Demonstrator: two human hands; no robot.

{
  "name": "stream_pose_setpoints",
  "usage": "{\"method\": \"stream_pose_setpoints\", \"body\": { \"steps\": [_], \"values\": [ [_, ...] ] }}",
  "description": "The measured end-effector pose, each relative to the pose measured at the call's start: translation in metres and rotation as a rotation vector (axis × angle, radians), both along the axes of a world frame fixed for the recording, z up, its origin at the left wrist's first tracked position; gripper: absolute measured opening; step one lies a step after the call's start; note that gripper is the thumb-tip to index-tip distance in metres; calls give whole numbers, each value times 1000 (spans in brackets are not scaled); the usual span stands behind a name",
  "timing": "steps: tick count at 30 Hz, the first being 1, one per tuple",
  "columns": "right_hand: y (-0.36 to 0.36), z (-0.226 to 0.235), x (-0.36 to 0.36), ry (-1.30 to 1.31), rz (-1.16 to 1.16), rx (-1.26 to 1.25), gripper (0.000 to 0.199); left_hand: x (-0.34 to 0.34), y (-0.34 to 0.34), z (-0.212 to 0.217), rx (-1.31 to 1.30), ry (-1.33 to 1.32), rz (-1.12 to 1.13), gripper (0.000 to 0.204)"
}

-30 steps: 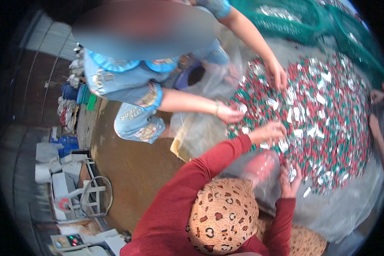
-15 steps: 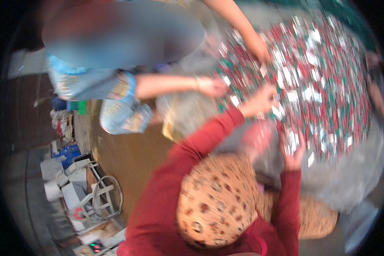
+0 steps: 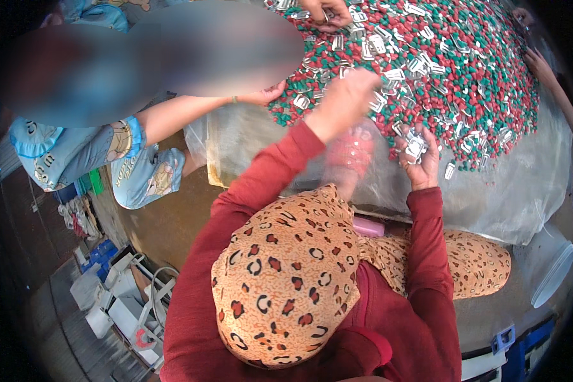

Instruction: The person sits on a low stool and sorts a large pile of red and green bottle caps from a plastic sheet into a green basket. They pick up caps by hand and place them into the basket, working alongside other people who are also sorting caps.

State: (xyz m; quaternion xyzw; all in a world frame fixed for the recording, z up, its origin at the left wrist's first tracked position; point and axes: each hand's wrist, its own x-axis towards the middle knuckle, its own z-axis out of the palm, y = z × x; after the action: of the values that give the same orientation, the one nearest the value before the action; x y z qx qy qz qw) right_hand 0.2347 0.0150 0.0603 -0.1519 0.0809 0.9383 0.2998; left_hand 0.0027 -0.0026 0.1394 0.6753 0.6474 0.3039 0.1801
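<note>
A broad heap of small red and green pieces (image 3: 484, 76), with many flat white slotted pieces (image 3: 417, 65) scattered through it, fills the upper right. Over its near edge is my left hand (image 3: 349, 99), slightly blurred, back up and fingers curled down. Its fingertips are hidden, so what they pinch cannot be made out. To the right, my right hand (image 3: 421, 162) is turned palm up, fingers bent around a small bunch of white slotted pieces (image 3: 415, 146). Between my hands, my foot in a patterned pink sock (image 3: 351, 151) rests against the heap's edge.
A grey sheet (image 3: 471, 200) lies under the heap. At left, a co-worker's hand (image 3: 270, 94) touches the edge; another hand (image 3: 328, 14) is above, and an arm (image 3: 544, 70) reaches in from the right. My raised knee (image 3: 286, 280) is in front. A pale bucket (image 3: 551, 274) stands right.
The view has shifted, so the heap sits higher in the picture, and the blur has mostly gone. My left hand has curled over more; my right hand still holds white pieces.
</note>
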Motion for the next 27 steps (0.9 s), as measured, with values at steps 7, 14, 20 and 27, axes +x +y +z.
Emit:
{"method": "stream_pose_setpoints", "body": {
  "steps": [7,14,20,27],
  "values": [
    [7,27,6,-150,-27,60,20,-40,-3,-60,-25,393,-46,16],
    [-1,22,4,-216,42,168,16,-54,-6,-28,-322,-678,226,23],
    [-1,32,-6,-244,120,313,12,-57,-19,0,-432,-1745,-13,46],
    [3,41,-5,-64,123,350,28,-96,-15,7,-390,-1217,40,21]
  ]
}}
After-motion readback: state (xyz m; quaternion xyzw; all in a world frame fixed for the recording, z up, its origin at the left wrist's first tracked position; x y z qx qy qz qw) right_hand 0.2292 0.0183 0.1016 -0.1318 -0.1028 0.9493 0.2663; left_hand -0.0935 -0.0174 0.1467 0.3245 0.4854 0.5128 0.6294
